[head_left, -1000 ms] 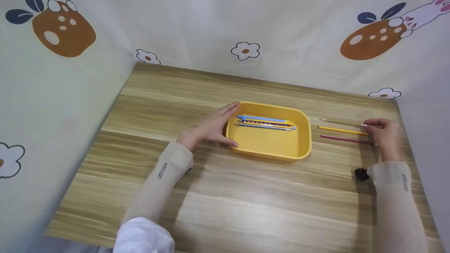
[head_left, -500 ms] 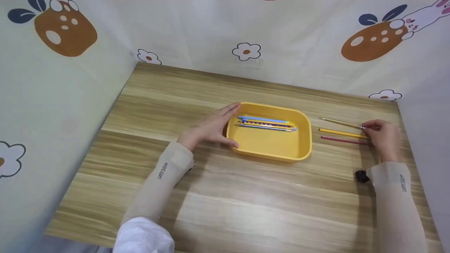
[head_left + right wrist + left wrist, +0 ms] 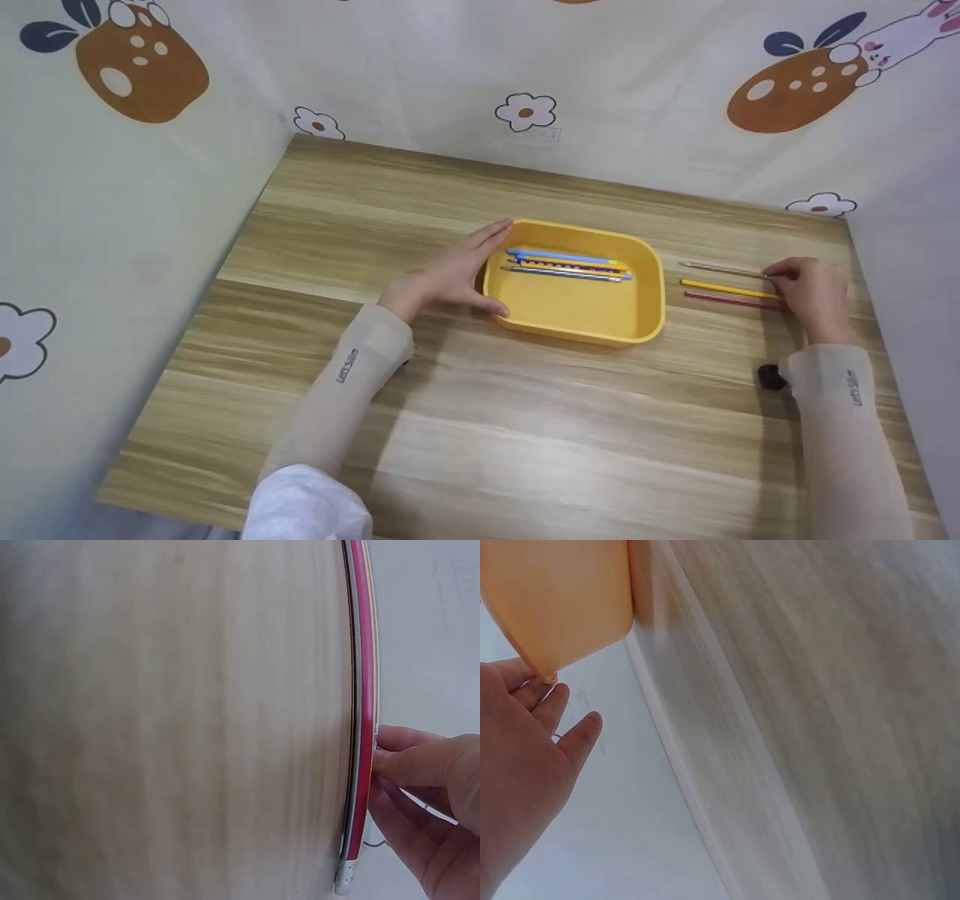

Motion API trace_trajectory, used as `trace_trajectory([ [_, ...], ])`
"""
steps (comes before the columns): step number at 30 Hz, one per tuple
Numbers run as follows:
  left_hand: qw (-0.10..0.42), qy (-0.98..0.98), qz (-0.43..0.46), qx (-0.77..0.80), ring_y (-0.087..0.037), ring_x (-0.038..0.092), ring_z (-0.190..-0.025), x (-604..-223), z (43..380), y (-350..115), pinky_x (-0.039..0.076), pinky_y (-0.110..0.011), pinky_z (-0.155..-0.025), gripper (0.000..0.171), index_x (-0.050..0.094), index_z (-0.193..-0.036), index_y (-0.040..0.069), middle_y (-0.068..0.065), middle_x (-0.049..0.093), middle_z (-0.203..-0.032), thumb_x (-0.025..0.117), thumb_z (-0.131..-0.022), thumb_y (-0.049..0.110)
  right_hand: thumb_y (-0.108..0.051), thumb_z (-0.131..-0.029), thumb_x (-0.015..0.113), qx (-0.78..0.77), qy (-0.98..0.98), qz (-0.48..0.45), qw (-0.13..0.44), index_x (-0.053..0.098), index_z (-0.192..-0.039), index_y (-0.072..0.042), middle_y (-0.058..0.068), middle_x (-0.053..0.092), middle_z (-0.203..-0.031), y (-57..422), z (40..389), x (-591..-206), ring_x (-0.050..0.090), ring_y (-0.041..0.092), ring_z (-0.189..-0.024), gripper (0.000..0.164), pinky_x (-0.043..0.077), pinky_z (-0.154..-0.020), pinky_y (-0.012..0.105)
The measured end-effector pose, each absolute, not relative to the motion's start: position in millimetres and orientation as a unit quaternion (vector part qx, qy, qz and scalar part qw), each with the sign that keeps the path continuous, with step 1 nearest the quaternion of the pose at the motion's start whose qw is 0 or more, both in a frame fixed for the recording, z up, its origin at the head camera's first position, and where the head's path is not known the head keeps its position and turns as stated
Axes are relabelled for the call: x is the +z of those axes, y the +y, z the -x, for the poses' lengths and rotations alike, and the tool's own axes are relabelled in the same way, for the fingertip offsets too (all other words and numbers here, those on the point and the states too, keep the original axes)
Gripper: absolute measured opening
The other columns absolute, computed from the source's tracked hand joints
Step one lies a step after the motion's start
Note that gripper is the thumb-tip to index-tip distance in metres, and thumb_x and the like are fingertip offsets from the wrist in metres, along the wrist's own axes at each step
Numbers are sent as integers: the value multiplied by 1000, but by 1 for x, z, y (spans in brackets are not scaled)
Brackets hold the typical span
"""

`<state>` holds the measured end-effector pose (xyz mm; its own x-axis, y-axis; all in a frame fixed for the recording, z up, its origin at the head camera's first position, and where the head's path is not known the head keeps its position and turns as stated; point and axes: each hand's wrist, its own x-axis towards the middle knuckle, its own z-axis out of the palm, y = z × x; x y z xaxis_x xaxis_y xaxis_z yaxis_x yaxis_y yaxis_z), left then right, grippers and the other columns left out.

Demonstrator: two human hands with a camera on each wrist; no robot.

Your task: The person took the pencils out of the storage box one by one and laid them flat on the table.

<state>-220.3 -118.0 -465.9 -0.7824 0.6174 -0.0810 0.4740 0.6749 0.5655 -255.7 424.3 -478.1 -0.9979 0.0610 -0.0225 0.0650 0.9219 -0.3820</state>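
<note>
My left hand (image 3: 450,277) holds the left end of a yellow plastic box (image 3: 649,307). The thumb lies at the near corner and the fingers at the far one. Several pencils (image 3: 562,274) and a light-blue pen-like stick (image 3: 559,256) lie inside, along the far side. To the right, my right hand (image 3: 816,292) pinches the right end of a gold-brown pencil (image 3: 724,270). Next to it on the table lie a yellow pencil (image 3: 727,289) and a dark red pencil (image 3: 727,300), roughly parallel, right ends partly behind the hand. The right wrist view shows the red pencil's (image 3: 366,690) metal-capped end.
A wood-grain table (image 3: 525,435) carries everything. Pale curtains (image 3: 420,67) with orange and flower prints enclose its back and sides. A black wrist-worn piece (image 3: 770,376) hangs by the right sleeve.
My right hand has shifted slightly left and nearer with the gold-brown pencil. The yellow pencil now lies closer to the red one. My left hand and the box stay put.
</note>
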Motion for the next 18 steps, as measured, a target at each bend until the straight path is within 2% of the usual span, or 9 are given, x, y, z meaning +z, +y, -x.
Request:
trace_trajectory([
  [12,142,903,-301,271,-20,8,-157,-467,222,-117,18,-42,-129,127,8,-162,14,5,-1,-170,77,-71,69,-6,-98,59,-200,978,-44,22,70,-112,4,30,67,-113,426,252,-475,60,44,-105,21,45,-91,58],
  [18,144,906,-295,269,-21,8,-157,-466,221,-118,18,-43,-129,127,7,-162,15,6,-2,-170,77,-71,69,-9,-99,59,-211,976,-48,34,68,-113,5,31,67,-114,428,251,-472,61,41,-102,22,48,-81,45],
])
